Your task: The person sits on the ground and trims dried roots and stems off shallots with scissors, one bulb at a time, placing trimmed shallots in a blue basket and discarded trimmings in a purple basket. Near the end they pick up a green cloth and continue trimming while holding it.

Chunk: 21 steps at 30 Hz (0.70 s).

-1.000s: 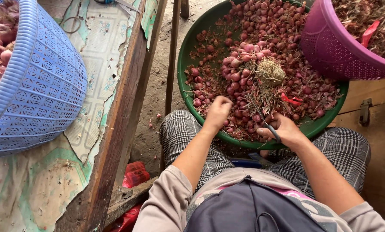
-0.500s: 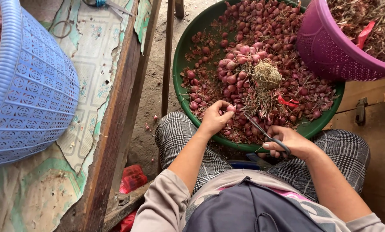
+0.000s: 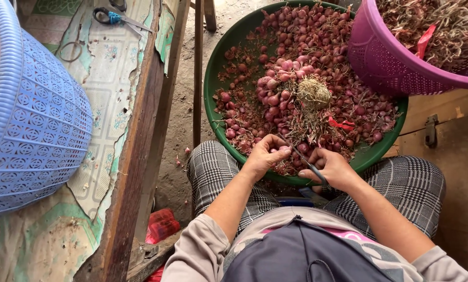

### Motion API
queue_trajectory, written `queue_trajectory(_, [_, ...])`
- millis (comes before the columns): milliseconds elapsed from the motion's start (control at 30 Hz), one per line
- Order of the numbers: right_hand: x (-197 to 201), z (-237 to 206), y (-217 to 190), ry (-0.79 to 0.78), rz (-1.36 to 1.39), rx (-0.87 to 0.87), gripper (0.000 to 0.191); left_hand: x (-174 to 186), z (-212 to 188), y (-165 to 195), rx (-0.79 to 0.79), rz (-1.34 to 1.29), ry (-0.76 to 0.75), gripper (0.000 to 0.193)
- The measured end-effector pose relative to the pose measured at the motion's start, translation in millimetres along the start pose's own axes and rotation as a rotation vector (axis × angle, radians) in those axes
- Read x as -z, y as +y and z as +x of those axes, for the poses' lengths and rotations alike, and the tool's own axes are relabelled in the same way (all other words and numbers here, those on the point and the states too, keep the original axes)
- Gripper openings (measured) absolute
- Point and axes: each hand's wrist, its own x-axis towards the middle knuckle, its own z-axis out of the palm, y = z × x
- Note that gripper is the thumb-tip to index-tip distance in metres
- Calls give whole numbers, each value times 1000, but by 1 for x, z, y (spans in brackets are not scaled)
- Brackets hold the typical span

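Left hand (image 3: pixel 264 155) grip pinching shallot (image 3: pixel 284 150), right hand (image 3: pixel 332 168) grip closed round scissors (image 3: pixel 308 164)

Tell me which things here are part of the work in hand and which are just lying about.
In use: left hand holding a shallot; right hand holding scissors; green basin of shallots; purple basket of trimmings.

Lying about: blue basket; spare scissors; rubber band.

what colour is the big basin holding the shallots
Green basin, seen best in the head view, full of reddish-purple shallots.
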Motion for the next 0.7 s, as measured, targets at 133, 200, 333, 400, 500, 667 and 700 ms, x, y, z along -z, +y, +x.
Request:
queue_trajectory(133, [4, 6, 12, 75, -47, 63, 50, 2, 7, -3, 8, 51, 58, 23])
queue_trajectory(200, [8, 10, 16, 83, 72, 75, 51, 5, 21, 2, -77, 201, 213, 23])
queue_trajectory(333, [9, 15, 25, 59, 138, 83, 56, 6, 46, 21, -274, 779, 359, 22])
queue_trajectory(400, [8, 17, 29, 10, 156, 131, 57, 5, 53, 25, -404, 1130, 319, 25])
queue_trajectory(500, [10, 20, 33, -23, 102, 125, 61, 1, 57, 29, -435, 1318, 263, 33])
queue_trajectory(667, [11, 20, 35, -61, -6, 24, 61, 1, 52, 28, -389, 1197, 263, 27])
queue_trajectory(700, [11, 21, 33, -52, -22, 3, 61, 1, 51, 27, -356, 1119, 263, 23])
